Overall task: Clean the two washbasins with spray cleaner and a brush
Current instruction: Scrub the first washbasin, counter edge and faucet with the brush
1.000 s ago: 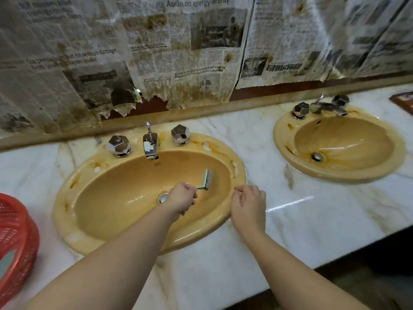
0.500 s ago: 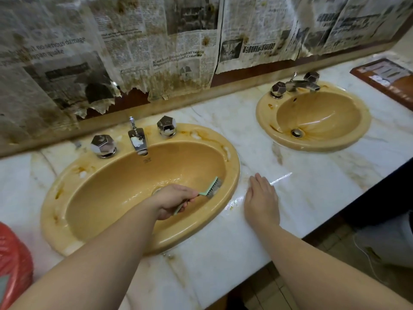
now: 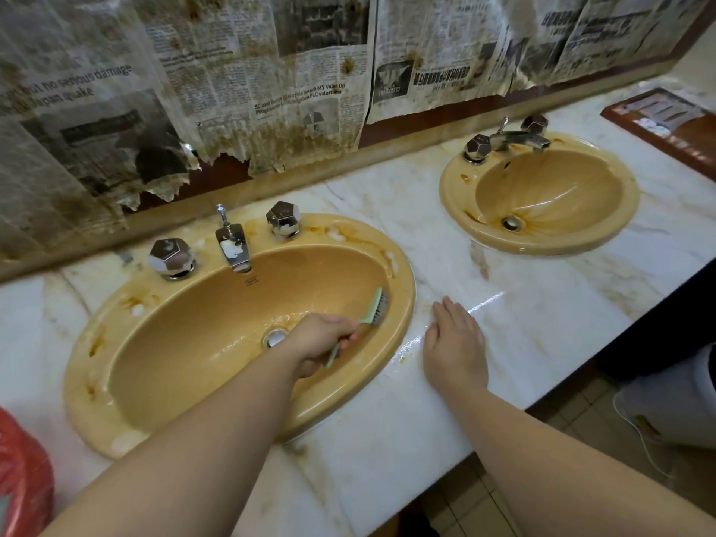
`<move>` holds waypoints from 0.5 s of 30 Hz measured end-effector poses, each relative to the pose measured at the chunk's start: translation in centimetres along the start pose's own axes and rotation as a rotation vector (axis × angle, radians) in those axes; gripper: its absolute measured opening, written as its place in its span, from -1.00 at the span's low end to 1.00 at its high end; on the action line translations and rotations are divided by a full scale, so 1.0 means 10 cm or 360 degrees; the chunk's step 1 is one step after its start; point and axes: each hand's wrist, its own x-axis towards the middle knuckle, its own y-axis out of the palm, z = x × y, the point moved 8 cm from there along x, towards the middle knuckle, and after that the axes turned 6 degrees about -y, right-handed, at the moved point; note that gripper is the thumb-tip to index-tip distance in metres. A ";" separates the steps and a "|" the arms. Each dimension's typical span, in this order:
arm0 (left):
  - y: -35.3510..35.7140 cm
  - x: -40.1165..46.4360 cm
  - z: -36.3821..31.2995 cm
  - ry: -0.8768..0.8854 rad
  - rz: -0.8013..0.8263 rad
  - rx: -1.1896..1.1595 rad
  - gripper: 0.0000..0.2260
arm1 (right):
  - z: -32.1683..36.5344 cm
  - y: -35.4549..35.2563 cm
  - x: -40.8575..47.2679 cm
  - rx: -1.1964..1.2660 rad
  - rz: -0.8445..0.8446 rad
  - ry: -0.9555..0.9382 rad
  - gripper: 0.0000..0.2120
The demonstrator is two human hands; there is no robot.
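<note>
Currently: left hand (image 3: pixel 323 343) has its grip curled round the handle of the brush (image 3: pixel 372 315); bristles press the right inner wall of the near basin (image 3: pixel 116 397), just under its rim. Right hand (image 3: pixel 455 343) lies flat, fingers straight, on the wet surface (image 3: pixel 523 323) just beside that rim, holding nothing.

Progress, judged from the picture:
- Near basin: wet sheen in the bowl, white foam patches on the rim and on the tap (image 3: pixel 232 248). Scrubbing under way. Brown stains remain on the left and back of the rim, so this basin is not finished.
- Far basin (image 3: pixel 457 195): brown streaks round its drain and a spot on the rim, no foam seen. Looks untouched; likely the whole of it is left.
- Spray cleaner: not in view.

Edges and room:
- Brush head works close under the rim's overhang; little slack on that side, open bowl to the left.
- Tap and two knobs crowd the back edge.
- Bare surface lies between the basins, room to shift over.
- Red basket (image 3: pixel 23 478) sits at the left edge, apart from the basin.
- Front edge of the surface runs under both forearms.
</note>
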 end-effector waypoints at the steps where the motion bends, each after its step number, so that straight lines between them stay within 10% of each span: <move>1: 0.00 0.05 -0.02 0.0013 -0.0059 0.0015 -0.86 | 0.01 -0.01 0.00 0.0000 -0.0010 0.0002 -0.50; 10: -0.07 0.21 -0.11 0.0146 -0.0296 0.0089 -0.86 | 0.02 -0.02 0.01 -0.0019 -0.0037 0.0002 -0.42; 15: 0.13 0.18 -0.10 0.0122 0.0054 -0.0183 -0.93 | 0.01 0.00 0.00 -0.0019 -0.0017 0.0025 -0.46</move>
